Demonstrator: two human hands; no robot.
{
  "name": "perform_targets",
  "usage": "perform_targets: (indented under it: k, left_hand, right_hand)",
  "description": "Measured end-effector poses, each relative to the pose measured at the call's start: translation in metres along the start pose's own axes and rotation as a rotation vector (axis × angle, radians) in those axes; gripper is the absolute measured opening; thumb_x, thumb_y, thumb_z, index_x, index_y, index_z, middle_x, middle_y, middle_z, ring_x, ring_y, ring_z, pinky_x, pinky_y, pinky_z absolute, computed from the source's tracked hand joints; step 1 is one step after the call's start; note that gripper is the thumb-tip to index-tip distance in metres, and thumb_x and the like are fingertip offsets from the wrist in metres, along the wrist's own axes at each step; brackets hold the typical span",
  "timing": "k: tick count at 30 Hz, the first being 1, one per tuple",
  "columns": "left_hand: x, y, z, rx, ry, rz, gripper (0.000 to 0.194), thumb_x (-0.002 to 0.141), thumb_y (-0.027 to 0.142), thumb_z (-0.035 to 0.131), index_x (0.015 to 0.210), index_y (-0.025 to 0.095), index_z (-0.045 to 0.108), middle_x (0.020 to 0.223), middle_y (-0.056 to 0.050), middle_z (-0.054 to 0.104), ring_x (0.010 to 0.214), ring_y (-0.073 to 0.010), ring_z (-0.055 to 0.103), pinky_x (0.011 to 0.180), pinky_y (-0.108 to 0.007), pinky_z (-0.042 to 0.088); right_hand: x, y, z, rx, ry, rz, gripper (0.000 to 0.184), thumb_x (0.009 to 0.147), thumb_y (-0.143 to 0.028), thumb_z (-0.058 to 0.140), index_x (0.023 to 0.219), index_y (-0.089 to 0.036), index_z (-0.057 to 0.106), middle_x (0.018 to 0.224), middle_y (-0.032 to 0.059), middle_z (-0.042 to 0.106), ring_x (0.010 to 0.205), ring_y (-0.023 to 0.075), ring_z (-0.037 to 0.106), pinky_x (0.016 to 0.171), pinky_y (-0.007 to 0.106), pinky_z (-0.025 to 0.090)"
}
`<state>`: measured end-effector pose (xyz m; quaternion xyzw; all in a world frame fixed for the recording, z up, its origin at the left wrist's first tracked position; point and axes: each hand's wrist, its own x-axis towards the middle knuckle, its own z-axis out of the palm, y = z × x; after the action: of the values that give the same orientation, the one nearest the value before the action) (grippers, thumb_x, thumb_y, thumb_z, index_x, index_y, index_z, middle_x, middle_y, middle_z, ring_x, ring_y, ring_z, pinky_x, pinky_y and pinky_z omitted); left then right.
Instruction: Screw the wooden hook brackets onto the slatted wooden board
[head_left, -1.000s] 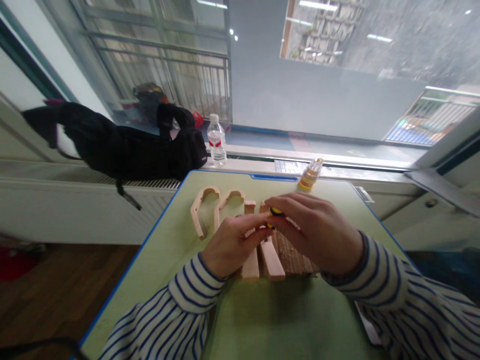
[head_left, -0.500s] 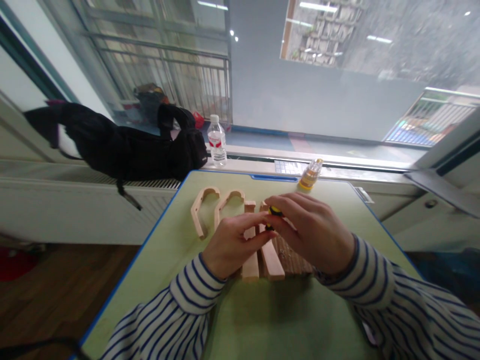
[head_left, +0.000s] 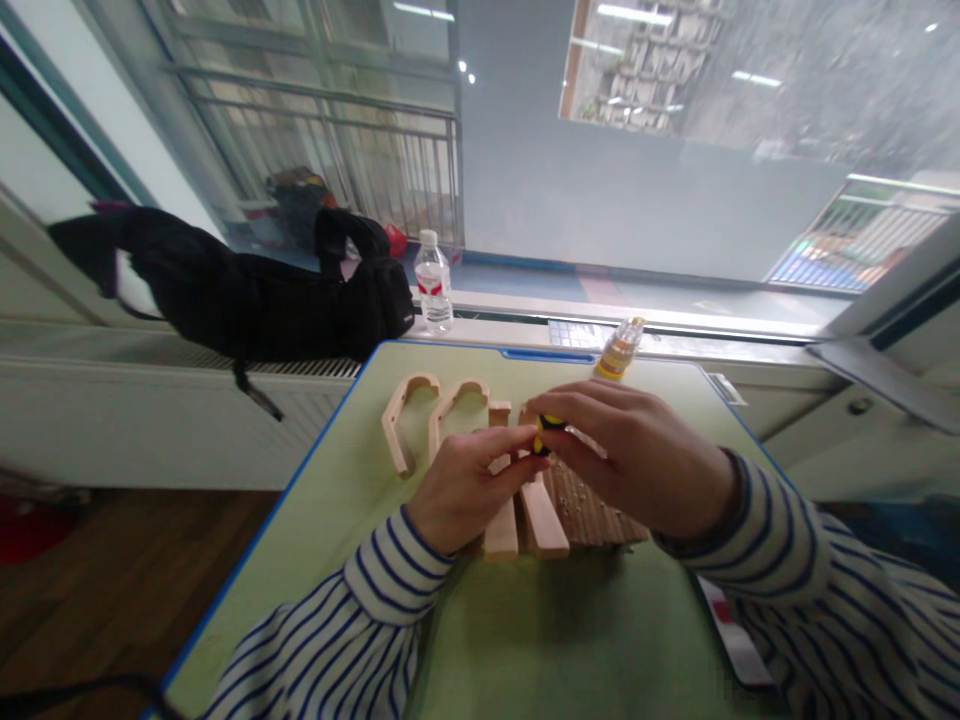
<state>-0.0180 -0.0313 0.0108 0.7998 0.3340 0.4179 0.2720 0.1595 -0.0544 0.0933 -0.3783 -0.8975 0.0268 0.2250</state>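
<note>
Between my hands is a short yellow-and-black screwdriver (head_left: 551, 423), upright over the wooden pieces; its tip is hidden. My right hand (head_left: 626, 450) grips its top from above, fingers bent round it. Lower down, my left hand (head_left: 469, 485) pinches it between thumb and forefinger. Two straight pale wooden strips, a left strip (head_left: 501, 530) and a right strip (head_left: 545, 522), lie beneath my hands. The right one rests against a brown ribbed wooden panel (head_left: 600, 510). To the left are two curved wooden pieces, an outer one (head_left: 395, 435) and an inner one (head_left: 442, 405).
All this lies on a pale green table (head_left: 337, 480) with a blue edge. A clear bottle of amber liquid (head_left: 621, 350) stands at its far edge. On the sill are a water bottle (head_left: 433, 285) and a black bag (head_left: 300, 300). A flat white-and-red object (head_left: 731, 630) lies by my right sleeve.
My right hand has turned a little on the screwdriver, its wrist swinging to the right. More of the ribbed panel and the flat white-and-red object now shows. My left hand stays nearly still.
</note>
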Motion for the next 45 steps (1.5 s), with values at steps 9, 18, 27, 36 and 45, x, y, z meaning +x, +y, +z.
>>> perform_targets:
  k: [9, 18, 27, 36, 45]
  left_hand:
    - [0.0019, -0.0003, 0.0000, -0.037, -0.055, 0.005, 0.026, 0.085, 0.021, 0.057, 0.110, 0.022, 0.063, 0.085, 0.000, 0.068, 0.074, -0.0106, 0.061, 0.071, -0.023, 0.049]
    - [0.0038, 0.0014, -0.0010, -0.082, -0.106, 0.022, 0.025, 0.087, 0.017, 0.053, 0.110, 0.023, 0.062, 0.090, 0.001, 0.068, 0.079, -0.0105, 0.062, 0.075, -0.022, 0.048]
    - [0.0014, 0.0026, 0.0005, -0.001, 0.044, 0.032, 0.022, 0.079, 0.022, 0.064, 0.101, 0.021, 0.065, 0.088, 0.000, 0.069, 0.077, -0.0124, 0.062, 0.072, -0.024, 0.048]
    - [-0.0007, 0.0015, 0.0006, 0.073, 0.061, 0.037, 0.017, 0.078, 0.021, 0.066, 0.095, 0.021, 0.067, 0.079, 0.002, 0.069, 0.068, -0.0097, 0.060, 0.065, -0.022, 0.048]
    - [-0.0006, -0.0016, 0.0023, -0.003, -0.021, 0.007, 0.023, 0.084, 0.024, 0.058, 0.106, 0.021, 0.065, 0.086, -0.002, 0.069, 0.075, -0.0128, 0.062, 0.070, -0.026, 0.049]
  right_hand:
    - [-0.0039, 0.0005, 0.0029, -0.021, 0.062, 0.021, 0.022, 0.091, -0.025, 0.045, 0.108, -0.018, 0.057, 0.103, 0.0039, 0.064, 0.094, 0.0140, 0.058, 0.083, 0.028, 0.045]
    - [-0.0043, -0.0015, 0.0086, -0.069, 0.143, 0.020, 0.023, 0.092, -0.028, 0.044, 0.103, -0.014, 0.058, 0.097, 0.0070, 0.064, 0.089, 0.0155, 0.057, 0.079, 0.029, 0.046]
    - [-0.0018, -0.0029, 0.0093, -0.053, 0.115, 0.023, 0.022, 0.092, -0.028, 0.043, 0.100, -0.013, 0.058, 0.095, 0.0069, 0.063, 0.089, 0.0159, 0.057, 0.079, 0.030, 0.046]
    - [-0.0004, -0.0013, 0.0033, 0.018, 0.024, 0.033, 0.023, 0.090, -0.030, 0.047, 0.109, -0.020, 0.055, 0.099, 0.0023, 0.065, 0.090, 0.0146, 0.058, 0.081, 0.030, 0.045]
    - [-0.0036, -0.0013, 0.0034, -0.064, 0.041, 0.050, 0.022, 0.091, -0.032, 0.045, 0.105, -0.019, 0.057, 0.096, 0.0030, 0.065, 0.089, 0.0153, 0.058, 0.079, 0.029, 0.045]
